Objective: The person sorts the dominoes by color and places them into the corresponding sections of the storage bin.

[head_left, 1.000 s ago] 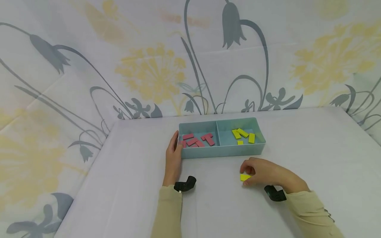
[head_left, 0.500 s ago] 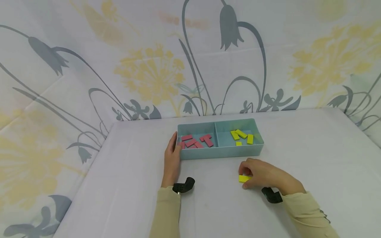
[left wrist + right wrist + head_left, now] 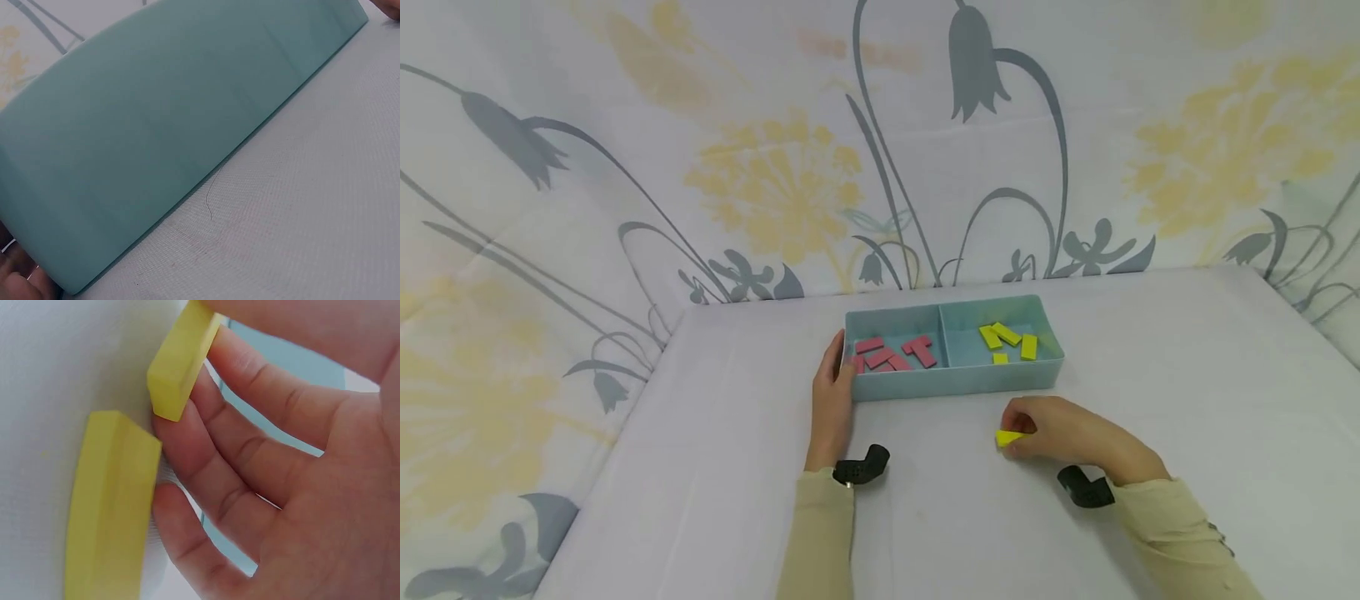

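A pale blue-green two-compartment box (image 3: 955, 381) stands on the white cloth. My left hand (image 3: 833, 408) holds its left end, thumb at the rim and fingers along the outer side; in the left wrist view some fingertips (image 3: 22, 287) show by the bottom corner. In front of the box, my right hand (image 3: 1060, 433) pinches a yellow domino-like block (image 3: 181, 359) between thumb and fingers, tilted. A second yellow block (image 3: 112, 506) lies on the cloth close by the lower fingertips; in the head view the hand hides it.
Several pinkish-red blocks (image 3: 880, 358) lie in the left compartment, and several yellow blocks (image 3: 1028, 347) in the right one. A divider (image 3: 944, 335) parts the two. Behind the table hangs a flower-patterned cloth (image 3: 775, 167).
The right hand's yellow block, flat near the cloth before, is now tilted and a little farther toward the box. The left hand keeps its place on the box; the view shifts slightly.
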`<state>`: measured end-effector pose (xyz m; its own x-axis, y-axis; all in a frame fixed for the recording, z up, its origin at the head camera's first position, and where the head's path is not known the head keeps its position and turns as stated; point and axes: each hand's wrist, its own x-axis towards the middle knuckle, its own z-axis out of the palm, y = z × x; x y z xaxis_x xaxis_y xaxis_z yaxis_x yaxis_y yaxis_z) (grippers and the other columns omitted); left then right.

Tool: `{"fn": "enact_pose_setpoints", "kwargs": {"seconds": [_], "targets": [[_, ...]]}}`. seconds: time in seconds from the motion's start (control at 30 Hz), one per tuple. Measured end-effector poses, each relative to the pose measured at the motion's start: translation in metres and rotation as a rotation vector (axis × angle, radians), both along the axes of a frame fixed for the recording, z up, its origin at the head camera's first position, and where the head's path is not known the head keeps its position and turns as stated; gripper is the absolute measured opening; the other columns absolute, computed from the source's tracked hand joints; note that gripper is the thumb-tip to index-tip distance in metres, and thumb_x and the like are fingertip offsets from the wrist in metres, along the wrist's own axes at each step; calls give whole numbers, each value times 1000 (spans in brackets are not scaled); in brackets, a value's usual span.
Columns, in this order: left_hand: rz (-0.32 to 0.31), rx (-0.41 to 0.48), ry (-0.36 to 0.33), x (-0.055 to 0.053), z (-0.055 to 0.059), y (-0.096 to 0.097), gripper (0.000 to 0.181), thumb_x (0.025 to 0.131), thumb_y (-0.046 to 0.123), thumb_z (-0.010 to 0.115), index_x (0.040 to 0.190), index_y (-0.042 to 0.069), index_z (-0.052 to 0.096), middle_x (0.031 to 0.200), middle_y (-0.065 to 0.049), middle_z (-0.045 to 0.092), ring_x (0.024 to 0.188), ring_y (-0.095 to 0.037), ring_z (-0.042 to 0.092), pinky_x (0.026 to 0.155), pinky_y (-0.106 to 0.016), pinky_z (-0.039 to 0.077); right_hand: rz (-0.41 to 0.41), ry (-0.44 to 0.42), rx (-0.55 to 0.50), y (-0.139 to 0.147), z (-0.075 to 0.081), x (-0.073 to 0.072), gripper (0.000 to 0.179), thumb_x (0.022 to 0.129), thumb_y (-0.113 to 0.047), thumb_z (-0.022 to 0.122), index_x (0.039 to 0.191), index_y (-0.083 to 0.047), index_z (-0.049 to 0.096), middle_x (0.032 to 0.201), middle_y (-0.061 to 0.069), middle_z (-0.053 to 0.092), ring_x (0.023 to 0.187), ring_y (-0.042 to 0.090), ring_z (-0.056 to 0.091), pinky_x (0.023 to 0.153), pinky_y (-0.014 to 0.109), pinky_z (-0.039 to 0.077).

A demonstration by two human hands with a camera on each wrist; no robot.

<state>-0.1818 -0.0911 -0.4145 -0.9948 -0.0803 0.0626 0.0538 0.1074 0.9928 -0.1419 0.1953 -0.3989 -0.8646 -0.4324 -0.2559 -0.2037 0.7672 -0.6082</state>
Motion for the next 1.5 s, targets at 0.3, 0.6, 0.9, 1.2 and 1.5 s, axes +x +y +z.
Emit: {"fn": "enact_pose_setpoints", "kwargs": {"seconds": [0.3, 0.6, 0.9, 1.2, 1.5], "targets": [[7, 26, 0, -11, -18, -5, 46, 93, 17, 38, 136, 32, 34, 137, 19, 32, 126, 2, 24, 104, -29, 20, -39, 38, -70, -1, 2, 0, 24, 77, -25, 69, 93, -15, 56, 85, -5, 55, 78, 14, 48, 70, 31, 42], [23, -20, 41, -12, -24, -10, 45, 93, 20, 38, 136, 33, 34, 136, 20, 33, 125, 3, 25, 104, -30, 21, -52, 139, -128, -2, -1, -1, 18, 83, -22, 63, 100, -19, 59, 84, -6, 55, 74, 13, 48, 65, 28, 43], [18, 21, 42, -13, -26, -8, 45, 92, 21, 39, 135, 33, 35, 136, 19, 33, 126, 2, 25, 104, -29, 22, -76, 148, -197, -1, -1, -2, 20, 91, -20, 50, 109, -18, 58, 81, -2, 57, 72, 15, 49, 61, 27, 42], [10, 4, 42, -14, -28, -3, 45, 92, 20, 38, 135, 33, 34, 137, 17, 32, 126, 1, 25, 104, -31, 22, -134, 160, -361, 0, -7, -3, 15, 90, -28, 52, 98, -15, 50, 77, 6, 57, 67, 21, 54, 63, 28, 44], [26, -14, 43, -14, -26, -5, 46, 91, 22, 39, 135, 33, 34, 137, 17, 33, 126, 1, 26, 104, -30, 23, -207, 226, -446, -2, -6, -5, 15, 88, -30, 56, 96, -17, 54, 80, 9, 58, 67, 24, 55, 61, 30, 47]]}}
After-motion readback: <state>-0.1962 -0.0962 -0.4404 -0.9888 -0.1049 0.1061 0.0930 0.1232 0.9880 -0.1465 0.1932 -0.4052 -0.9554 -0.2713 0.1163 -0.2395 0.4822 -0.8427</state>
